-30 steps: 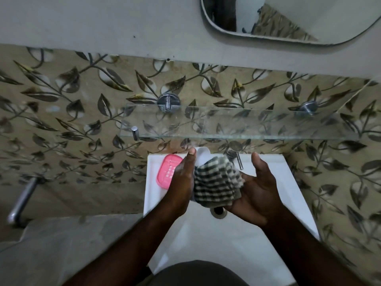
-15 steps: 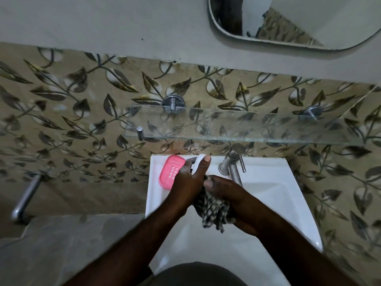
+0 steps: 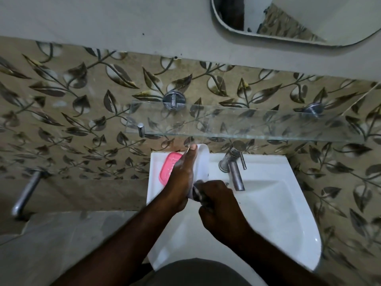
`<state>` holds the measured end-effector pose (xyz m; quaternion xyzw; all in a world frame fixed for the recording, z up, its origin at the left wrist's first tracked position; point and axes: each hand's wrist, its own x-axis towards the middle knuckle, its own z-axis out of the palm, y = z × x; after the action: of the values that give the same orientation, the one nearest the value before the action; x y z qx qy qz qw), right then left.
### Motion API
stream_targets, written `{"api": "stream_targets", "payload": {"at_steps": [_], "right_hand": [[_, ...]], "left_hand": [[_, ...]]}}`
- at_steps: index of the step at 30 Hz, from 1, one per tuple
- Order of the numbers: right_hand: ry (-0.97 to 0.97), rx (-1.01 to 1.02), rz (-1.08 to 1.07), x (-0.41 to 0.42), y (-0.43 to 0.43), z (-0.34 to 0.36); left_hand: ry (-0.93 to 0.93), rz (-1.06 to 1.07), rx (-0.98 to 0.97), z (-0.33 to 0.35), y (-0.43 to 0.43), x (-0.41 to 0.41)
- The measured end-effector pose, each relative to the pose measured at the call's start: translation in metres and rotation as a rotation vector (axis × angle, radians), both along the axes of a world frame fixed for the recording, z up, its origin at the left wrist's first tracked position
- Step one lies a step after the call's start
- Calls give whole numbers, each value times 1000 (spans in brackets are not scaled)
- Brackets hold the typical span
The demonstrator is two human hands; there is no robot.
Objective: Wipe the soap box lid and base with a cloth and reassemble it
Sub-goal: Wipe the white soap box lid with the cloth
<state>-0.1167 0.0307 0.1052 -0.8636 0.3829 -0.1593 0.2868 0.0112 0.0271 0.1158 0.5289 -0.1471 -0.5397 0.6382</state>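
The left hand grips the white lid, holding it on edge above the sink's back left corner, one fingertip up near its top rim. The right hand is curled round the bunched checked cloth, which touches the lid's lower end. The pink base lies on the sink rim, just left of the left hand. The tap stands beside the lid, under a glass shelf.

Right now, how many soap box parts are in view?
2. The pink part lies on the sink rim, back left; the left hand holds the white part; the right hand presses the cloth to it.
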Motion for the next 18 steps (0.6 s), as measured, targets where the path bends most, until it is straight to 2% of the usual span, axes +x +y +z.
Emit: {"api": "stream_targets", "payload": {"at_steps": [1,2,3,4,7,8,9,10,13,14,15,16,17,18], "right_hand": [[95,-159,28,-2,-3,-3],[130,-215,26,-1,-5,-3],[125,-171,15,0,-4,0],[75,-64,-14,2,-4,7],[-347,660,-162,3,-2,25],[-399,775,-162,-1,-2,24],[-393,765,-150,-5,0,19],[-348,639,-109,-8,3,14],[55,-137,86,-15,1,-5],[152,-286,137,-15,-3,-12],[166,-322,133,-12,-5,-14],[149,-256,100,-8,-6,-12],[108,-146,35,-3,-5,-5],[28,55,-65,0,-4,1]], "left_hand": [[44,18,22,2,-1,-1],[67,37,43,5,-2,-3],[60,42,43,4,-3,-4],[22,38,42,3,-4,-5],[-136,20,-14,-2,-2,-9],[-167,30,-42,1,-1,-9],[-177,38,-58,2,1,-9],[-169,35,-44,1,1,-9],[-65,-28,109,-4,-4,-9],[-16,-47,162,-7,-5,-10],[23,-39,192,-10,-6,-11],[45,-16,212,-11,-6,-11],[20,18,193,-14,-5,-11],[-49,52,120,-17,-5,-11]]}}
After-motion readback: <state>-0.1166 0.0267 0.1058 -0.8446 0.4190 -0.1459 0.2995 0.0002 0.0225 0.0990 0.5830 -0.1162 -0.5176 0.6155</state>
